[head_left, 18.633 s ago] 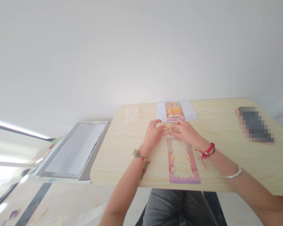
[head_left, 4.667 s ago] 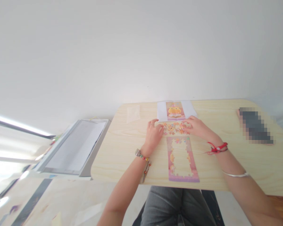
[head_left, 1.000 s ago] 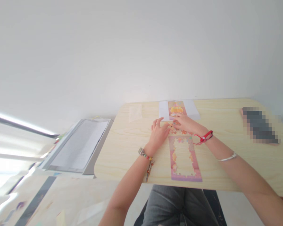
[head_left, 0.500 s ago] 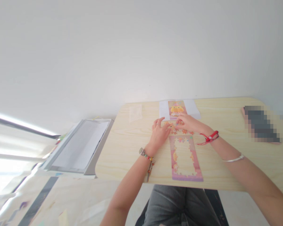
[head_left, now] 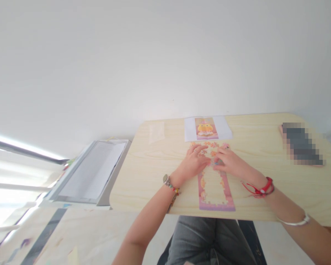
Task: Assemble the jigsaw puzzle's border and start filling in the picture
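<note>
Puzzle frame (head_left: pixel 215 191) on desk (head_left: pixel 143 173), centre mostly unfilled, only border done; top end pressed by left hand (head_left: pixel 194 162) & right hand (head_left: pixel 228 162), fingers flat, grip on piece not discernible; loose pcs (head_left: pixel 206 144) beyond.

Bright, even daylight fills the scene, with blown-out glare at the lower left edge. The pale wall (head_left: pixel 165 55) washes to soft grey. Shadows on the worktop (head_left: pixel 143 162) are faint. The picture is soft overall, the hands slightly blurred, and lines bend towards the edges. A pixelated block (head_left: pixel 302 144) masks one item.
</note>
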### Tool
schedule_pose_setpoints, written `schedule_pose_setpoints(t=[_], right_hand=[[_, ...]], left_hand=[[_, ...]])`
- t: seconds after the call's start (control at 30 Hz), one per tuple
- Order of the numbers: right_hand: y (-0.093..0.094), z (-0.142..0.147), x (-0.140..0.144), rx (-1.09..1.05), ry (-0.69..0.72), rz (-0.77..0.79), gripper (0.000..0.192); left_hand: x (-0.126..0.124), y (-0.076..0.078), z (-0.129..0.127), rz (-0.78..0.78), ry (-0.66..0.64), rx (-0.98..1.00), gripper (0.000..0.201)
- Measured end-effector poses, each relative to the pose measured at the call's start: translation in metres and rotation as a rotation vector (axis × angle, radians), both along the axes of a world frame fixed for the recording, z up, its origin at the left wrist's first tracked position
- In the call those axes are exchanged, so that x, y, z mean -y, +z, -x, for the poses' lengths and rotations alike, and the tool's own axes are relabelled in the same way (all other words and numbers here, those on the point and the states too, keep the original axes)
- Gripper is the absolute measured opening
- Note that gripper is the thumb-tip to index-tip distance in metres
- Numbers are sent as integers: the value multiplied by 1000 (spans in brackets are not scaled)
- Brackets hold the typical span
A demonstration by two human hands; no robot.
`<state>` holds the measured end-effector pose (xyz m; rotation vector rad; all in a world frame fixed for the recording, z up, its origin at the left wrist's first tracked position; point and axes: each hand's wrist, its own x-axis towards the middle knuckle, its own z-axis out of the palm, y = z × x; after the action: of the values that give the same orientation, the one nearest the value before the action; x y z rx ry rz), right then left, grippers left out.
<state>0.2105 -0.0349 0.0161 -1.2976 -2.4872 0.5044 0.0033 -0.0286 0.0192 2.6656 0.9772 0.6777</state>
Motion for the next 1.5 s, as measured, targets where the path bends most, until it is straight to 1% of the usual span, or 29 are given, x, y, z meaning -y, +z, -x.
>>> schedule_pose_setpoints(t=[0.23,0.5,0.63,0.77,0.93,1.13,1.23,1.33,1.4,1.43,1.5], right_hand=[[-1,-3,4,-52,-44,9,9],[1,-2,8,-92,-74,24,8],[3,-9,10,-126,-33,35,10],[4,-16,11,-107,30,33,14],[8,-15,12,-109,88,25,23],[13,-11,17,-76,101,-6,30],[14,-12,16,-50,107,-4,29],[11,-17,13,-108,94,-3,25],[7,-21,10,-164,54,-25,24],[6,-23,8,-185,20,-42,24],[4,-26,6,-210,-58,-77,25]], left_hand=[[0,0,-1,25,-105,-90,21],[1,-1,-3,26,-105,-100,20],[2,-1,-3,25,-104,-101,21],[3,2,-3,22,-105,-129,23],[3,2,-3,21,-100,-135,24],[3,2,-5,31,-100,-104,23],[5,3,-7,41,-91,-103,22],[4,3,-6,49,-93,-94,20],[-1,2,-2,40,-66,-70,22],[-4,1,2,28,-27,-49,23],[-12,-1,11,-7,110,1,25]])
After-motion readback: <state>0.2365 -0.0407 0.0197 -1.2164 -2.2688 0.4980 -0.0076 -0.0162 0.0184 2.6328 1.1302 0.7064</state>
